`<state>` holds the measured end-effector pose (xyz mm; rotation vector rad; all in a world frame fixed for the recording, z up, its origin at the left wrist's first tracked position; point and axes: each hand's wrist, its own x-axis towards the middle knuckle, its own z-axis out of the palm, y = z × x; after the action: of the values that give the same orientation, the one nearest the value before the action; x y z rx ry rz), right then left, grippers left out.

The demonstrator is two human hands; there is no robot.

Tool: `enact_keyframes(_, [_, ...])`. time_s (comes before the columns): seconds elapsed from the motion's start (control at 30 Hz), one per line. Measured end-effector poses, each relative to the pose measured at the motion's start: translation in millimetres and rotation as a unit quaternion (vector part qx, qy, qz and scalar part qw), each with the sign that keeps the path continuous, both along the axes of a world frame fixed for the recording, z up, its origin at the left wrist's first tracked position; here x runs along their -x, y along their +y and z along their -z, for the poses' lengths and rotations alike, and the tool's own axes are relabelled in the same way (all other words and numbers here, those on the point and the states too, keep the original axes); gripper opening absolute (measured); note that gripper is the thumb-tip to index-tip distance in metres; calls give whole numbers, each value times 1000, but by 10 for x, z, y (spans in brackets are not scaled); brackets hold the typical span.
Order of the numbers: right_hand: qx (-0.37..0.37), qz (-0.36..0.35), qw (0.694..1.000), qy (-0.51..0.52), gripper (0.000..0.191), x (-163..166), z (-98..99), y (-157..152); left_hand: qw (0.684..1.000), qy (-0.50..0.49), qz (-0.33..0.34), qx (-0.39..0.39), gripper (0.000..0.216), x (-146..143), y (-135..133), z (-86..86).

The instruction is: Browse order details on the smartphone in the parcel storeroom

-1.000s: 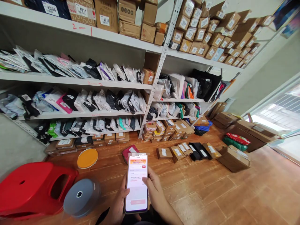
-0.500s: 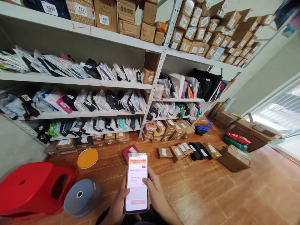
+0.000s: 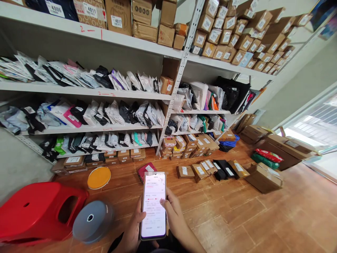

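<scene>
A smartphone (image 3: 153, 206) stands upright in front of the person, low in the middle of the view, its lit screen turned toward the head camera so the page on it can be read. The left hand (image 3: 131, 232) cradles it from behind and along its left edge, fingers wrapped round the case, which leaves the glass free. The right hand (image 3: 172, 214) closes on the right edge, and its thumb (image 3: 163, 202) lies over the rim onto the screen, placed as one does for tapping or scrolling (the print on the page is too small to read).

Below the phone is a brown tiled floor (image 3: 237, 218). On it, beside the left hand, lies a grey round disc (image 3: 92, 221), with a red plastic stool (image 3: 37, 211) tipped on its side touching or nearly touching it, and an orange round lid (image 3: 98, 177) nearer the shelving. A dark red parcel (image 3: 146, 169) lies just beyond the phone's top edge, and small cardboard boxes (image 3: 200, 171) sit in a loose row on the floor toward the foot of the shelving.

The metal shelving (image 3: 181, 70) fills the wall ahead: numbered cartons (image 3: 117, 15) along the top shelf with labels facing out, soft poly mailers (image 3: 86, 77) stood on edge in rows on the middle shelves, so each label shows.
</scene>
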<state>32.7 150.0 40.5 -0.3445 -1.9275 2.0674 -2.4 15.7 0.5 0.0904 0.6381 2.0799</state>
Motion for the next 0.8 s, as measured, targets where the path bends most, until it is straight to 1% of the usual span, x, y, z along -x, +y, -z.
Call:
enact_keyframes(0.17, [4,-3,1000,1,28,-4,17,-4,1000,6,-9,22,98,-4,7,-47])
enact_keyframes(0.3, [10,-4,1000,-2,31,-2,27,-23,999,11,-15,42,92,-4,4,-51])
enact_keyframes(0.5, [10,4,1000,-4,36,6,7,-45,999,16,-10,33,88,4,4,-16])
enact_keyframes(0.63, [26,-2,1000,2,31,0,3,-40,999,30,4,33,84,7,-9,-17])
enact_keyframes(0.8, [26,3,1000,1,29,-12,12,-37,999,25,1,29,85,6,-10,22])
